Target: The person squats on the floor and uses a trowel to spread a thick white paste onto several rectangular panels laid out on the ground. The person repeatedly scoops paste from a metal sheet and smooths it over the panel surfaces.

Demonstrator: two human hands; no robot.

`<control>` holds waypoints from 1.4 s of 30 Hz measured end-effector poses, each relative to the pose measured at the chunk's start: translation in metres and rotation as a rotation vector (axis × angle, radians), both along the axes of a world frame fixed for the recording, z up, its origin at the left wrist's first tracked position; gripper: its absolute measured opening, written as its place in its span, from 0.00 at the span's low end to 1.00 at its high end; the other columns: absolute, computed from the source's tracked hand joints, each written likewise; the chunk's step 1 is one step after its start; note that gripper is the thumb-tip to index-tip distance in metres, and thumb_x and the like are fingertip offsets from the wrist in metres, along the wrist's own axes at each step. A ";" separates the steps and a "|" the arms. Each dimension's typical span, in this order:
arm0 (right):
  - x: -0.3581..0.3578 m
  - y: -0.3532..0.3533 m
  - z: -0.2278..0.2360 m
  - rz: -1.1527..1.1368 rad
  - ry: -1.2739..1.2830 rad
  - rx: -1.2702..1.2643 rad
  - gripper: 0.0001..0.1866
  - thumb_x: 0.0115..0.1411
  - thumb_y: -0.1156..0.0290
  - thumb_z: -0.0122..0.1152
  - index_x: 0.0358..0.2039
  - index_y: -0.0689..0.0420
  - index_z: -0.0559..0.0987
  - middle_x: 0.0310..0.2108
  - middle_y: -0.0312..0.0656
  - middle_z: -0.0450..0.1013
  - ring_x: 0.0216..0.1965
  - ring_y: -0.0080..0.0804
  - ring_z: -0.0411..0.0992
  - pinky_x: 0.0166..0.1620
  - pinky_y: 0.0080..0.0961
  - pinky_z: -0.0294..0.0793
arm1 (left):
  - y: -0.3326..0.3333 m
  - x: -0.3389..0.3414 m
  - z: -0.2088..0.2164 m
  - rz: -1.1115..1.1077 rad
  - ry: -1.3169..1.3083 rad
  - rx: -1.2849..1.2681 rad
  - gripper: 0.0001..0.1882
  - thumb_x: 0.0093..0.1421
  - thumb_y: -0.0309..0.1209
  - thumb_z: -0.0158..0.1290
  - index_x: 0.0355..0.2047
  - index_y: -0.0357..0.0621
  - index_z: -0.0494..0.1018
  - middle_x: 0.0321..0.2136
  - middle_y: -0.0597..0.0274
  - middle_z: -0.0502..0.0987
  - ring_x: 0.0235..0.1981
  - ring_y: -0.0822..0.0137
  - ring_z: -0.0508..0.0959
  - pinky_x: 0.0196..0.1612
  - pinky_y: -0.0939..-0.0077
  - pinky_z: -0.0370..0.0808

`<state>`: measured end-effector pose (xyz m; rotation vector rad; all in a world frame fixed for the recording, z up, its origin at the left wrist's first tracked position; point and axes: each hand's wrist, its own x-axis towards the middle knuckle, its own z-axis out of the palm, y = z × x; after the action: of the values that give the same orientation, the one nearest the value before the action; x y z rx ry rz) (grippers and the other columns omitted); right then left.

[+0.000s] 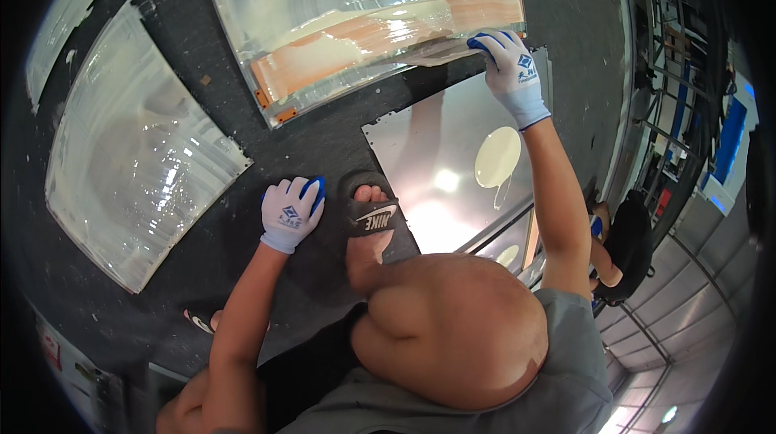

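In the head view, my right hand [511, 78], in a white glove with blue palm and fingertips, is closed on the end of a long, thin, flat spreader [436, 56]. The spreader lies along the near side of a rectangular panel [291, 22] smeared with glossy cream paste. A peach-orange band [307, 64] runs across that panel just beyond the spreader. My left hand [291, 212], gloved the same way, leans on the dark floor beside my sandal [373, 216]. Its fingers are curled under, with no object showing in them.
A shiny panel [428, 151] with a puddle of cream paste [497, 157] lies near my right arm. Coated panels lie at the left [137, 151] and far left [73, 10]. Dark floor [202, 111] shows between them. Another person [626, 248] and metal racks are at the right.
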<state>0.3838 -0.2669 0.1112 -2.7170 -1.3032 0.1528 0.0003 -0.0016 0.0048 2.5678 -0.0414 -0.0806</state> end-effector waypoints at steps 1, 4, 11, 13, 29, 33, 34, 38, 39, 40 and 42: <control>-0.004 0.007 0.002 0.003 -0.011 0.007 0.16 0.57 0.85 0.60 0.44 0.56 0.82 0.43 0.45 0.81 0.48 0.50 0.76 0.52 0.44 0.77 | 0.000 0.000 0.000 0.007 -0.003 0.000 0.18 0.54 0.40 0.65 0.44 0.53 0.79 0.37 0.65 0.76 0.34 0.60 0.76 0.36 0.60 0.69; -0.015 0.022 0.004 -0.019 -0.046 0.018 0.14 0.59 0.83 0.59 0.44 0.57 0.82 0.43 0.45 0.80 0.48 0.50 0.76 0.52 0.43 0.77 | -0.001 -0.001 -0.002 0.020 -0.024 -0.008 0.18 0.55 0.41 0.65 0.45 0.54 0.79 0.37 0.65 0.75 0.34 0.60 0.76 0.36 0.60 0.69; -0.039 0.049 0.001 -0.021 -0.052 0.050 0.13 0.60 0.81 0.60 0.44 0.56 0.83 0.43 0.45 0.80 0.48 0.49 0.76 0.52 0.43 0.77 | 0.000 -0.002 -0.003 0.022 -0.061 -0.016 0.16 0.60 0.43 0.63 0.47 0.57 0.79 0.38 0.67 0.77 0.35 0.63 0.77 0.37 0.62 0.71; -0.045 0.056 0.005 0.014 -0.026 0.019 0.13 0.60 0.82 0.60 0.44 0.56 0.83 0.44 0.44 0.81 0.48 0.49 0.76 0.52 0.43 0.77 | 0.001 -0.001 -0.001 0.033 -0.076 -0.023 0.15 0.61 0.43 0.62 0.47 0.57 0.79 0.36 0.67 0.77 0.35 0.63 0.77 0.36 0.62 0.71; -0.005 0.151 0.015 -0.062 -0.054 0.091 0.10 0.65 0.75 0.54 0.45 0.56 0.81 0.38 0.50 0.81 0.46 0.55 0.77 0.49 0.46 0.77 | 0.013 0.006 0.034 0.032 0.068 -0.163 0.14 0.62 0.40 0.60 0.45 0.49 0.81 0.37 0.61 0.80 0.38 0.57 0.80 0.42 0.61 0.74; 0.023 0.153 0.028 -0.253 -0.031 0.043 0.12 0.68 0.71 0.53 0.46 0.54 0.83 0.39 0.53 0.82 0.44 0.58 0.79 0.47 0.49 0.78 | 0.023 0.015 0.053 0.073 0.063 -0.254 0.15 0.60 0.39 0.62 0.46 0.48 0.81 0.37 0.61 0.80 0.38 0.57 0.80 0.42 0.61 0.74; 0.023 0.156 0.029 -0.149 0.003 0.020 0.12 0.68 0.71 0.53 0.46 0.54 0.83 0.40 0.53 0.82 0.45 0.57 0.79 0.48 0.49 0.78 | 0.028 0.021 0.058 0.093 0.003 -0.272 0.16 0.59 0.37 0.63 0.46 0.47 0.80 0.36 0.61 0.80 0.37 0.57 0.80 0.42 0.61 0.74; 0.001 0.179 0.020 0.119 0.060 0.010 0.15 0.67 0.71 0.53 0.51 0.53 0.81 0.44 0.51 0.82 0.49 0.53 0.79 0.53 0.46 0.77 | 0.063 0.053 0.075 0.243 -0.100 -0.272 0.15 0.56 0.32 0.63 0.43 0.41 0.80 0.37 0.52 0.81 0.37 0.49 0.81 0.42 0.54 0.78; -0.006 0.188 0.016 0.160 0.126 -0.060 0.15 0.66 0.71 0.54 0.52 0.52 0.80 0.44 0.50 0.82 0.50 0.51 0.79 0.54 0.45 0.78 | 0.076 0.063 0.077 0.313 -0.144 -0.247 0.15 0.57 0.30 0.61 0.44 0.39 0.79 0.39 0.48 0.81 0.38 0.46 0.82 0.43 0.55 0.79; -0.011 0.196 0.011 0.166 0.124 -0.089 0.14 0.65 0.72 0.55 0.51 0.53 0.79 0.43 0.51 0.82 0.48 0.53 0.79 0.51 0.46 0.78 | 0.086 0.076 0.076 0.425 -0.230 -0.266 0.15 0.59 0.28 0.60 0.47 0.38 0.79 0.39 0.46 0.81 0.38 0.44 0.81 0.43 0.57 0.79; -0.013 0.208 0.004 0.245 0.119 -0.050 0.12 0.62 0.74 0.59 0.47 0.55 0.79 0.41 0.53 0.81 0.44 0.56 0.80 0.47 0.48 0.79 | 0.107 0.099 0.076 0.782 -0.041 -0.461 0.13 0.69 0.29 0.56 0.52 0.38 0.79 0.37 0.56 0.81 0.35 0.63 0.81 0.41 0.68 0.78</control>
<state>0.3712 -0.0592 0.1149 -2.5330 -1.6115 0.3693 0.0991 0.1052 0.0808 1.9665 0.8198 0.2489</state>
